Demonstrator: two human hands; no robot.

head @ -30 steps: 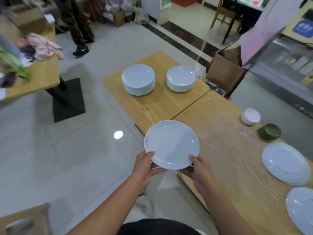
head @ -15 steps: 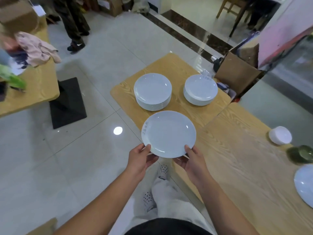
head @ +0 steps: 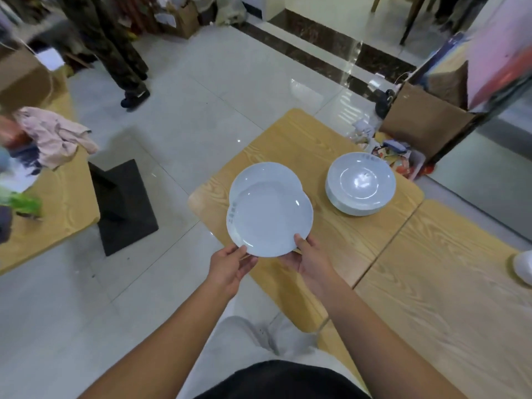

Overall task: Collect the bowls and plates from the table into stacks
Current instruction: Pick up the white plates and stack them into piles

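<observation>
I hold a white plate (head: 269,218) level in front of me. My left hand (head: 229,264) pinches its near left rim and my right hand (head: 309,259) grips its near right rim. The plate hovers over the near part of the left stack of white plates (head: 256,175), hiding most of that stack. A second stack of white plates (head: 361,184) stands to the right on the same wooden table (head: 302,139).
A small white bowl (head: 524,267) sits at the right edge on the adjoining table (head: 446,298). A cardboard box (head: 426,122) stands behind the stacks. Another table (head: 54,203) with clothes lies left, and a person's legs (head: 115,44) stand at the back.
I have walked toward the stacks and carried the plate forward; it now overlaps the left stack. The green bowl and loose plates on the right have left the view.
</observation>
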